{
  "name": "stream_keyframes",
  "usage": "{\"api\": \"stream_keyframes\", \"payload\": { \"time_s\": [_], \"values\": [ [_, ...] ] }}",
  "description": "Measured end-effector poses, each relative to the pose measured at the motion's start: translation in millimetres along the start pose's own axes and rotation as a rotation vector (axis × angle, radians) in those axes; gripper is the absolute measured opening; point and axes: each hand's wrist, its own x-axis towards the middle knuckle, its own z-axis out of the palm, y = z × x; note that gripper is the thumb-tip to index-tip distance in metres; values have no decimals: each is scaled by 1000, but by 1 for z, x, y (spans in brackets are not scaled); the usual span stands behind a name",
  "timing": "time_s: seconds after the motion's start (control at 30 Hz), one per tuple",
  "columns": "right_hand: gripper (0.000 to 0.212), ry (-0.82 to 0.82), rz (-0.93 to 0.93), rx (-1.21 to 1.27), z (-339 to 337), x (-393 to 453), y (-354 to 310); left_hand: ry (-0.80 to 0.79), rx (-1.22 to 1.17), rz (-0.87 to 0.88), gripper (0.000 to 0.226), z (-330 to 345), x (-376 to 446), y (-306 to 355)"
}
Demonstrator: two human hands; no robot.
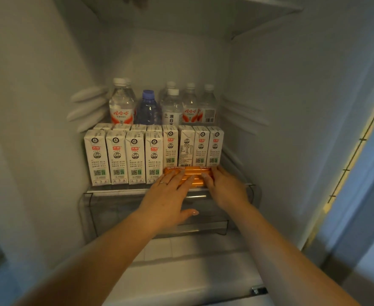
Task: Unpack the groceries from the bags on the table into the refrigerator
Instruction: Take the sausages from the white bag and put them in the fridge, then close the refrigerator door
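Note:
An orange pack of sausages (194,173) lies flat at the front right of the refrigerator's glass shelf (115,191), in front of the right-hand milk cartons. My left hand (168,195) rests on the pack's left half with straight fingers. My right hand (224,186) lies on its right end, fingers laid flat over it. White milk cartons (135,157) stand in rows across the shelf. Behind them stand several clear water bottles (122,102), one with a blue cap (148,107).
A clear drawer (106,213) sits under the shelf. Another shelf (265,16) is above, at the top right. The fridge walls close in on both sides, and the open door's edge (356,151) runs down the right.

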Motion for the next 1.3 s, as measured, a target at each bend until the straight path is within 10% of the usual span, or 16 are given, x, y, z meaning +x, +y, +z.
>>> {"api": "stream_keyframes", "payload": {
  "time_s": [0.27,0.67,1.3],
  "values": [
    [42,133,-46,342,-28,-18,-33,288,-254,-133,43,-48,-48,-10],
    [45,168,-148,411,-115,-133,-68,448,-336,-258,44,-103,-142,34],
    [62,290,-97,339,-263,-406,11,492,-509,-40,43,-172,-272,273]
  ]
}}
